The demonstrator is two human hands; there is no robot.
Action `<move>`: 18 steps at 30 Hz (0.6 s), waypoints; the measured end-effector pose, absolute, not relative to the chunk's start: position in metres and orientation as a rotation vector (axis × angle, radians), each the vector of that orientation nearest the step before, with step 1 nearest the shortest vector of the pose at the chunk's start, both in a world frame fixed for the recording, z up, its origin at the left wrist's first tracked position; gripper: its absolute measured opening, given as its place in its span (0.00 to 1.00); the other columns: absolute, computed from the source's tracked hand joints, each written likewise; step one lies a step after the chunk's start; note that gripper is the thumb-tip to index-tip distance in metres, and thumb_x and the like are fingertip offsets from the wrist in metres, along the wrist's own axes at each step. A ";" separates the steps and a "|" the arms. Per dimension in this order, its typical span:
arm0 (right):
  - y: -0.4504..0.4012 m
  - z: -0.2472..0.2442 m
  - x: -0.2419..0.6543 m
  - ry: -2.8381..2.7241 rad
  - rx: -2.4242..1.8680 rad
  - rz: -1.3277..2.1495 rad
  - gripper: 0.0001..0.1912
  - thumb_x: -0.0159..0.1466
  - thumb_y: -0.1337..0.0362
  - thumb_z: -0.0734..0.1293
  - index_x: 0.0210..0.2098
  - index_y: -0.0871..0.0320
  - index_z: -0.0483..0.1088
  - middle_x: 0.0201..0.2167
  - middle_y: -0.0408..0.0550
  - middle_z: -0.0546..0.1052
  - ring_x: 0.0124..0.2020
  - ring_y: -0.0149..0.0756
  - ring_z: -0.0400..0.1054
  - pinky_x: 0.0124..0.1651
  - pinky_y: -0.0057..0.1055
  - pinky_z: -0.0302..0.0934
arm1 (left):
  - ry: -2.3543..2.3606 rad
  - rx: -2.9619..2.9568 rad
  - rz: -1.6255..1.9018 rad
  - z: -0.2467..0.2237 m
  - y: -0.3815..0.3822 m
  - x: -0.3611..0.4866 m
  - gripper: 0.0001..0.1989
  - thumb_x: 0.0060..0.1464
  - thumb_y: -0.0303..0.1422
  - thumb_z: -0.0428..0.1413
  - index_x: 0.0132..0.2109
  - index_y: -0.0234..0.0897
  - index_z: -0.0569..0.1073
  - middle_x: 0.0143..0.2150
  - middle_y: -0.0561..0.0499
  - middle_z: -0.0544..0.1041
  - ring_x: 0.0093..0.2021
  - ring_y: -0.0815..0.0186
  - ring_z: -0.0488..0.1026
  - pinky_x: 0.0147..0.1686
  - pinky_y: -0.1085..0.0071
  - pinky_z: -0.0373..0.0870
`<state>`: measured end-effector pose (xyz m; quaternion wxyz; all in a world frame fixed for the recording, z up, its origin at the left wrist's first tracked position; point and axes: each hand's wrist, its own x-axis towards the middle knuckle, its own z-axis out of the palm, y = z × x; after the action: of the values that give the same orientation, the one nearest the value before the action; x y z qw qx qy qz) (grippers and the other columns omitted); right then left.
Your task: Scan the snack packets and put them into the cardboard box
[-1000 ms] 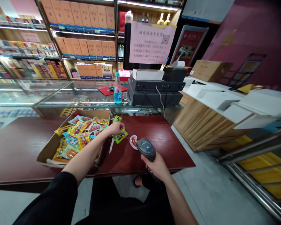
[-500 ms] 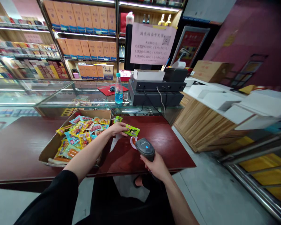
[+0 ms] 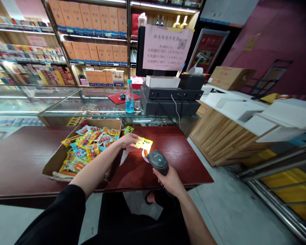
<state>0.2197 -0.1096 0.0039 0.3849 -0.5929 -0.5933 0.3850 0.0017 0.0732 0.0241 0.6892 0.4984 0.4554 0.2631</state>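
My left hand [image 3: 130,140] pinches the end of a yellow-green snack packet [image 3: 144,144], which is brightly lit. In my right hand [image 3: 171,179] is a dark barcode scanner [image 3: 158,161], its head pointed toward the packet and a green light showing on top. Partly behind the scanner, a small pack with something orange-red [image 3: 144,156] in it lies on the table. Another green packet [image 3: 129,129] rests just beyond my left hand. To the left, a cardboard box [image 3: 51,162] holds many snack packets [image 3: 86,139] in yellow, blue and pink wrappers.
The dark red table [image 3: 183,153] meets a glass counter [image 3: 97,102] at the back. On the counter stand a bottle with blue liquid [image 3: 129,98], a cash drawer [image 3: 170,106] and a monitor with a pink paper sign [image 3: 165,47]. A wooden cabinet [image 3: 214,139] is at the right.
The scanner's light has turned from blue to green, and bright light now falls on the packet. Both hands have stayed nearly in place.
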 end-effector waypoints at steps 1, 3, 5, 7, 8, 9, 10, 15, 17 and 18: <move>-0.109 0.004 0.220 -1.508 -1.508 0.983 0.17 0.60 0.53 0.67 0.40 0.60 0.71 0.20 0.45 0.76 0.17 0.34 0.69 0.19 0.27 0.60 | 1.023 1.115 0.589 0.024 0.073 0.002 0.17 0.35 0.30 0.70 0.34 0.29 0.76 0.32 0.47 0.80 0.32 0.66 0.77 0.33 0.71 0.77; -0.109 0.003 0.220 -1.503 -1.506 0.986 0.17 0.60 0.53 0.67 0.41 0.60 0.70 0.21 0.46 0.76 0.17 0.34 0.69 0.19 0.27 0.61 | 1.042 1.131 0.593 0.024 0.072 0.002 0.16 0.35 0.31 0.70 0.32 0.30 0.76 0.32 0.47 0.80 0.33 0.66 0.77 0.34 0.71 0.77; -0.110 0.003 0.220 -1.497 -1.506 0.986 0.18 0.60 0.53 0.67 0.41 0.60 0.70 0.22 0.46 0.76 0.17 0.34 0.68 0.19 0.27 0.61 | 1.068 1.156 0.600 0.026 0.070 0.004 0.15 0.36 0.32 0.70 0.31 0.30 0.75 0.30 0.48 0.79 0.31 0.67 0.77 0.34 0.71 0.77; -0.110 0.003 0.219 -1.493 -1.509 0.989 0.18 0.60 0.52 0.67 0.42 0.60 0.70 0.21 0.45 0.76 0.16 0.33 0.68 0.19 0.27 0.60 | 1.080 1.175 0.601 0.031 0.069 0.005 0.15 0.36 0.33 0.70 0.30 0.30 0.75 0.29 0.50 0.78 0.30 0.68 0.76 0.34 0.71 0.76; -0.110 0.004 0.218 -1.493 -1.510 0.990 0.18 0.60 0.52 0.67 0.42 0.60 0.70 0.20 0.45 0.75 0.16 0.33 0.67 0.19 0.27 0.60 | 1.082 1.185 0.612 0.034 0.069 0.004 0.15 0.36 0.33 0.70 0.30 0.30 0.74 0.28 0.50 0.78 0.30 0.68 0.76 0.34 0.71 0.76; -0.110 0.004 0.218 -1.496 -1.512 0.992 0.18 0.60 0.52 0.67 0.41 0.60 0.70 0.19 0.44 0.74 0.16 0.33 0.67 0.19 0.26 0.59 | 1.085 1.195 0.636 0.039 0.070 0.002 0.16 0.35 0.33 0.70 0.29 0.31 0.74 0.27 0.52 0.77 0.30 0.68 0.76 0.34 0.71 0.76; -0.110 0.005 0.217 -1.500 -1.513 0.995 0.19 0.60 0.51 0.67 0.41 0.61 0.70 0.18 0.43 0.73 0.16 0.33 0.67 0.19 0.26 0.59 | 1.088 1.203 0.674 0.045 0.070 -0.002 0.16 0.35 0.33 0.70 0.28 0.31 0.73 0.26 0.53 0.76 0.29 0.69 0.75 0.34 0.71 0.76; -0.101 0.003 0.213 -1.524 -1.511 1.038 0.21 0.59 0.49 0.67 0.39 0.61 0.70 0.16 0.41 0.71 0.15 0.31 0.64 0.18 0.26 0.58 | 1.176 1.275 0.898 0.081 0.069 -0.070 0.18 0.35 0.37 0.69 0.31 0.32 0.73 0.27 0.54 0.75 0.28 0.71 0.73 0.32 0.73 0.73; -0.096 0.001 0.210 -1.552 -1.499 1.065 0.21 0.59 0.47 0.66 0.38 0.61 0.70 0.16 0.41 0.71 0.14 0.31 0.64 0.18 0.26 0.58 | 1.304 1.349 0.978 0.095 0.061 -0.114 0.20 0.35 0.40 0.69 0.33 0.32 0.75 0.27 0.54 0.76 0.27 0.71 0.72 0.29 0.75 0.70; -0.093 0.000 0.207 -1.570 -1.485 1.080 0.21 0.59 0.47 0.66 0.37 0.60 0.69 0.15 0.41 0.71 0.14 0.31 0.64 0.18 0.26 0.58 | 1.372 1.401 1.003 0.101 0.056 -0.136 0.20 0.35 0.42 0.68 0.34 0.33 0.75 0.28 0.53 0.76 0.28 0.70 0.72 0.28 0.75 0.68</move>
<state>0.2072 -0.0926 -0.0002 0.3550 -0.5748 -0.6075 0.4178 -0.1359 0.0557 0.1008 0.4524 0.5673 0.5556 0.4061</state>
